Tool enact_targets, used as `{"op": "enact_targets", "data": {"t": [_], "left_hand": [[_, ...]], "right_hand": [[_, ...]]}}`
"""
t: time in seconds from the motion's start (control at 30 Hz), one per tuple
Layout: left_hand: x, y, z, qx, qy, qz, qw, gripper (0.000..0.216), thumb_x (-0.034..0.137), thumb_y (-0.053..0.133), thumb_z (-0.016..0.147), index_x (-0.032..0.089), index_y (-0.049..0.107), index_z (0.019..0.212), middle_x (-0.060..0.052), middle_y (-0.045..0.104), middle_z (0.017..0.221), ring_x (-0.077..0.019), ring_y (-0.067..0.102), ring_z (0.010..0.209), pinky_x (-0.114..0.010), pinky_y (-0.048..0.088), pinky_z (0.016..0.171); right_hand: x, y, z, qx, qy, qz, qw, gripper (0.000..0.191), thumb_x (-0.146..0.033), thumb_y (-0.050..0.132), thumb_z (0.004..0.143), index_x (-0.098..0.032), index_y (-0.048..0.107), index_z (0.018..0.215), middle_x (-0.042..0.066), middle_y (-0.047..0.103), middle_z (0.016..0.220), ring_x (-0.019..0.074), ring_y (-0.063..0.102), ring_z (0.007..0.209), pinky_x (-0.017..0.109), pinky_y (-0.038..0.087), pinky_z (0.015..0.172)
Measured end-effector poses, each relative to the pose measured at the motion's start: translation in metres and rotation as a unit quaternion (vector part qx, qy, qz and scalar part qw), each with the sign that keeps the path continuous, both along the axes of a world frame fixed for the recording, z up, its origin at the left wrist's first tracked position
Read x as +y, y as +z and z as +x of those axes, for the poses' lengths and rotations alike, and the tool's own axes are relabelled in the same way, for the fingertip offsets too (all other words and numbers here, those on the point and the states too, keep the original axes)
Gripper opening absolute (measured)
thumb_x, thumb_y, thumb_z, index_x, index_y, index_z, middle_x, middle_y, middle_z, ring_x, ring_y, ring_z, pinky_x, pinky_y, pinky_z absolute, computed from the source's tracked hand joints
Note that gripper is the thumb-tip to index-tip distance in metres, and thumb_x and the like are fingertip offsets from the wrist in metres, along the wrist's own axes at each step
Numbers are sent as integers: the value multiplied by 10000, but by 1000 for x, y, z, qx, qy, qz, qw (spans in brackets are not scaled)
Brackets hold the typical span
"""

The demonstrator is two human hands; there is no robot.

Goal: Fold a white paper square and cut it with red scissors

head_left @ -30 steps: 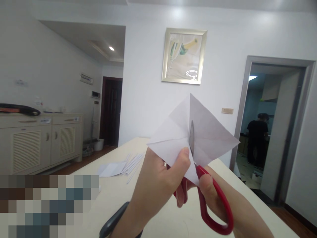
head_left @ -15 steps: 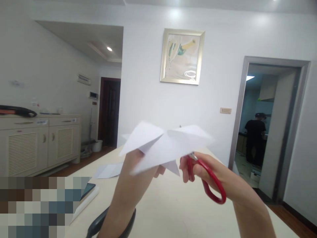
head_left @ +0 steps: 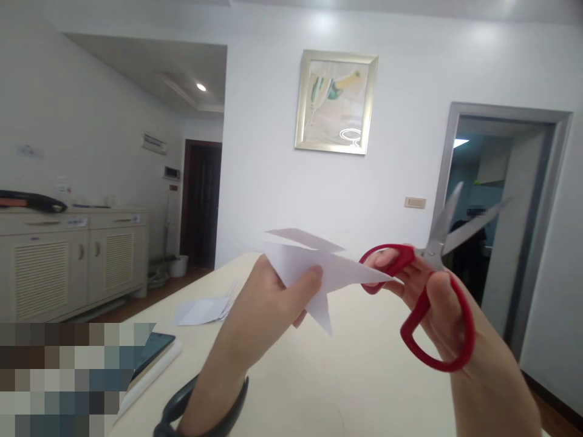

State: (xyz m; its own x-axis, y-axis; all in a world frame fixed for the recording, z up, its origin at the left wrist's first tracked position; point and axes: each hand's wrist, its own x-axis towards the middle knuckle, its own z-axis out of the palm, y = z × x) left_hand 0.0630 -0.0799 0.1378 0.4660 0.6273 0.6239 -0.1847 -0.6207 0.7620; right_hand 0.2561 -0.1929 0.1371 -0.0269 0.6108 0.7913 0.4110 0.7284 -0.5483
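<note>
My left hand [head_left: 277,297] pinches a piece of folded white paper [head_left: 334,273] above the table, thumb on top. The paper has several pointed flaps, one reaching right toward the scissors. In my right hand [head_left: 430,297] are red-handled scissors [head_left: 437,328], with fingers and thumb through the loops. Their metal blades stand apart and point up and away, clear of the paper. Part of the paper is hidden by my left thumb.
More white paper pieces [head_left: 203,311] lie on the cream table [head_left: 296,376] at the left. A dark-screened device [head_left: 157,349] sits near the left edge. Beyond are a louvred cabinet [head_left: 40,267], a framed picture [head_left: 337,100] and a doorway with a person [head_left: 476,261] inside.
The scissors have come away from the paper to the right, and their blades have turned upward and spread. The paper has turned in my left hand, whose thumb now shows on top.
</note>
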Motion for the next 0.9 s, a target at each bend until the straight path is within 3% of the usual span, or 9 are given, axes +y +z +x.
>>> {"op": "enact_targets", "data": {"t": [0.1, 0.23, 0.4, 0.6, 0.77, 0.9], "left_hand": [[2, 1, 1, 66, -5, 5, 998, 205, 295, 554, 864, 175, 564, 698, 66, 483, 446, -60, 417, 378, -134, 286, 329], [3, 1, 3, 105, -27, 15, 994, 244, 293, 547, 867, 159, 562, 663, 60, 467, 434, -58, 408, 377, -128, 282, 332], [1, -1, 2, 103, -78, 1, 992, 338, 343, 556, 861, 160, 535, 577, 40, 469, 428, -60, 385, 371, -133, 273, 325], [-5, 6, -3, 57, -132, -17, 989, 334, 346, 592, 804, 177, 485, 536, 50, 411, 424, -60, 351, 372, -140, 233, 322], [-1, 12, -7, 70, -206, -3, 976, 158, 350, 623, 801, 208, 580, 746, 39, 524, 567, -82, 447, 452, -153, 340, 387], [-2, 8, -6, 87, -216, 32, 972, 232, 337, 584, 849, 200, 544, 666, 53, 485, 504, -72, 426, 435, -154, 336, 406]], "right_hand": [[-11, -2, -5, -22, -28, 45, 998, 441, -654, 530, 839, -278, 624, 1050, 54, 543, 917, 232, 537, 791, 350, 481, 702], [-25, -4, -15, 2, -123, 22, 992, 237, -462, 689, 820, -306, 600, 976, 17, 508, 861, 164, 508, 662, 259, 427, 513], [-26, -1, -23, 37, -230, -53, 971, 308, -400, 789, 733, -304, 607, 963, 29, 597, 997, 206, 575, 817, 257, 498, 584], [-18, 0, -22, 151, -97, -120, 976, 258, -245, 788, 725, -260, 659, 948, 33, 692, 787, 233, 651, 682, 306, 528, 556], [-14, -1, -20, 202, -85, -104, 970, 189, -225, 767, 732, -261, 658, 882, 30, 669, 704, 233, 620, 610, 321, 497, 507], [-8, -5, -24, 201, -76, -71, 974, 158, -303, 749, 765, -270, 648, 883, 35, 665, 720, 255, 636, 638, 337, 506, 506]]}}
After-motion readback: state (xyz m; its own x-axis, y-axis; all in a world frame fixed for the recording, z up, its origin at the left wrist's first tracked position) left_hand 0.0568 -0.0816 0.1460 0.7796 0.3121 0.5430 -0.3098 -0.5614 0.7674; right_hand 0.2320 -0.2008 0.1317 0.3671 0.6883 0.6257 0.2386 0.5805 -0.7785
